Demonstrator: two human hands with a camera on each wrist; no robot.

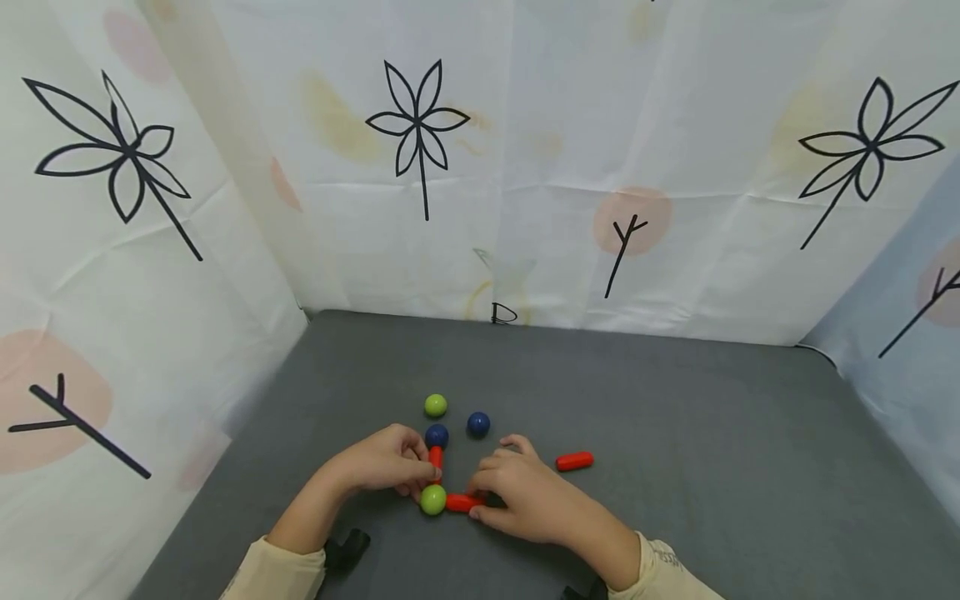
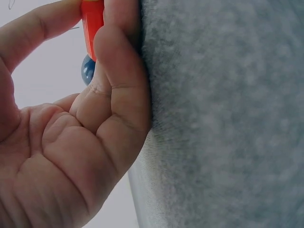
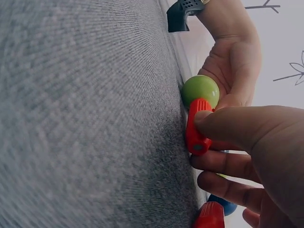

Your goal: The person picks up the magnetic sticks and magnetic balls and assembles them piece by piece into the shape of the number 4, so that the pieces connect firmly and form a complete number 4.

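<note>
On the grey table, a green ball (image 1: 433, 500) touches two red rods. One red rod (image 1: 436, 458) runs from it away from the body to a blue ball (image 1: 437, 436); the left hand (image 1: 386, 460) pinches this rod between thumb and fingers. The other red rod (image 1: 461, 502) extends to the right, and the right hand (image 1: 528, 493) pinches its free end. In the left wrist view the held rod (image 2: 93, 28) has the blue ball (image 2: 88, 70) beyond it. The right wrist view shows the thumb on the second rod (image 3: 198, 128), its end against the green ball (image 3: 200, 91).
Farther back on the table (image 1: 675, 417) lie a second green ball (image 1: 436, 406) and a second blue ball (image 1: 478, 424). A loose red rod (image 1: 574, 461) lies right of the right hand. White patterned cloth (image 1: 540, 167) hangs behind the table and at its sides.
</note>
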